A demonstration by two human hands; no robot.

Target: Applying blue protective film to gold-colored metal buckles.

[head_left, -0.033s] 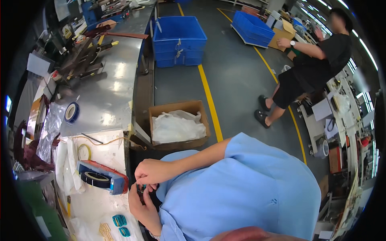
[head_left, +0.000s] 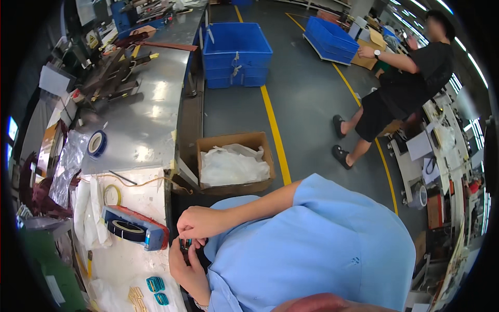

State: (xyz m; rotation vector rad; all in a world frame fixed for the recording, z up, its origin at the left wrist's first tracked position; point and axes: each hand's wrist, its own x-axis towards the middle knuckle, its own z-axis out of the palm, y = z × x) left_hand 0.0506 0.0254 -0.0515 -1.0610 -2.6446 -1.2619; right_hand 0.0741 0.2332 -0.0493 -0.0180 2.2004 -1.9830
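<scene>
My left hand (head_left: 186,270) and my right hand (head_left: 201,222) meet at the front edge of the workbench (head_left: 117,265). Between their fingers is a small dark and teal piece (head_left: 185,243), mostly covered, so its kind is unclear. My right hand is above with fingertips pinched down on it; my left fingers curl round it from below. On the bench nearby lie teal buckle-like pieces (head_left: 155,284) and several thin gold-coloured bars (head_left: 136,298). Just left of my hands stands a blue-grey tape dispenser (head_left: 153,238) with a dark tape roll (head_left: 126,231).
A yellow tape roll (head_left: 112,195), white cloth (head_left: 86,213) and a blue tape roll (head_left: 96,143) lie farther along the bench. A cardboard box (head_left: 236,187) of white plastic stands beside me. Blue bins (head_left: 238,65) are on the floor; a person in black (head_left: 400,88) stands at right.
The whole view has shifted slightly to the right. Both hands stay together on the small piece, with little visible finger movement.
</scene>
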